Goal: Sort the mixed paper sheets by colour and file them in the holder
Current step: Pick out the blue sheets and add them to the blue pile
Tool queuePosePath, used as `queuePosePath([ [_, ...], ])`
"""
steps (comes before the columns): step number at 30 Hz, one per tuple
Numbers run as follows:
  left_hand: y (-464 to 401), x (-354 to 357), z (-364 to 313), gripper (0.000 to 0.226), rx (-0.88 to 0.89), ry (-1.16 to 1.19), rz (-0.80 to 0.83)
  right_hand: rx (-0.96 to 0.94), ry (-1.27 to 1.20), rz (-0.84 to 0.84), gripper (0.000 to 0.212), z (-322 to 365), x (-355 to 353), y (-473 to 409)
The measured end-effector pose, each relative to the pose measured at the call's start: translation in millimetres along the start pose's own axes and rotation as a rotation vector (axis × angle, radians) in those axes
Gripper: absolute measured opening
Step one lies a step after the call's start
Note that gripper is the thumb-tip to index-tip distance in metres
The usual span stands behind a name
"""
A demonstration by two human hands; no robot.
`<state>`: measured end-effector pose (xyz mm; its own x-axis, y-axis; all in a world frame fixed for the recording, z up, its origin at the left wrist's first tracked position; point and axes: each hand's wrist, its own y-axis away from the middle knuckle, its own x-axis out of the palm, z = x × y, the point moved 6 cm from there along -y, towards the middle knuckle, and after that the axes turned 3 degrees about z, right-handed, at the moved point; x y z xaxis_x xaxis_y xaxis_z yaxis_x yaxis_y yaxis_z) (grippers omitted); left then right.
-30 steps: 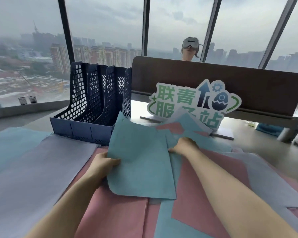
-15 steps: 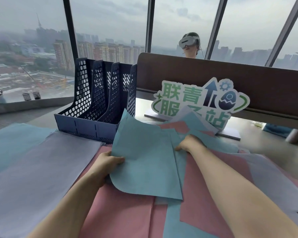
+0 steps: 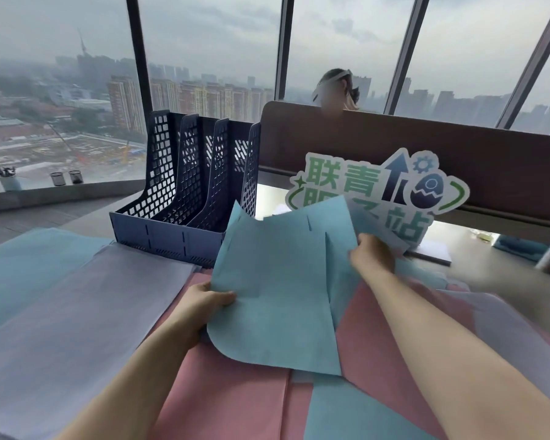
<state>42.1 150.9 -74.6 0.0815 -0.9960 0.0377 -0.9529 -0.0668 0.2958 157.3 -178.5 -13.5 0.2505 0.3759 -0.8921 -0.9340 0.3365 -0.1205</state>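
My left hand (image 3: 204, 304) pinches the left edge of a small stack of blue sheets (image 3: 277, 290), lifted off the desk and tilted up. My right hand (image 3: 373, 255) grips the stack's right edge, with a pale lilac sheet (image 3: 378, 230) sticking out behind it. The dark blue mesh file holder (image 3: 191, 192) stands just beyond the stack's left corner, its slots showing no paper. Pink sheets (image 3: 235, 392), lilac sheets (image 3: 83, 312) and more blue sheets (image 3: 29, 265) lie mixed across the desk.
A green and white cut-out sign (image 3: 378, 185) stands behind the stack, against a brown desk divider (image 3: 394, 144). A person sits beyond the divider by the window. Two small pen cups (image 3: 66, 178) sit on the window ledge at left.
Both hands have lifted the blue sheets higher and toward the holder. My right hand moved right and up along the stack's edge. The view has tilted upward.
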Motion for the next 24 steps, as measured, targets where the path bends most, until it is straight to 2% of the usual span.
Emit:
queuePosePath([
  [2,-0.6,-1.3,-0.1,0.013,0.013,-0.025,-0.016,-0.078,-0.094,-0.225,0.006,-6.9,-28.8,2.9],
  [5,1.2,-2.2,-0.2,0.015,0.021,-0.036,-0.025,-0.155,-0.314,-0.468,0.018,-8.8,-70.3,15.6],
  [8,3.6,-3.3,-0.7,0.016,0.051,-0.052,-0.041,-0.151,-0.589,-0.653,0.023,-5.8,-103.1,25.6],
  [11,7.5,-3.9,-2.3,0.015,0.083,-0.059,-0.069,-0.122,-0.803,-0.758,0.024,-4.1,-128.9,29.4],
  [13,10.2,-3.6,-3.1,0.014,0.090,-0.045,-0.066,-0.118,-0.887,-0.756,0.021,-1.2,-140.7,29.8],
  [15,10.8,-3.3,-3.4,0.014,0.087,-0.015,-0.055,-0.115,-0.862,-0.709,0.016,3.0,-144.8,27.6],
  [18,10.0,-2.8,-3.0,0.017,0.074,0.060,-0.020,-0.060,-0.769,-0.503,0.020,4.7,-121.5,19.6],
  [21,7.2,-3.2,-1.0,0.020,0.046,0.124,0.021,-0.015,-0.569,-0.263,0.017,1.4,-70.3,22.4],
  [24,5.0,-3.5,0.0,0.022,0.016,0.158,0.028,-0.010,-0.518,-0.107,0.014,-1.1,-15.5,39.9],
])
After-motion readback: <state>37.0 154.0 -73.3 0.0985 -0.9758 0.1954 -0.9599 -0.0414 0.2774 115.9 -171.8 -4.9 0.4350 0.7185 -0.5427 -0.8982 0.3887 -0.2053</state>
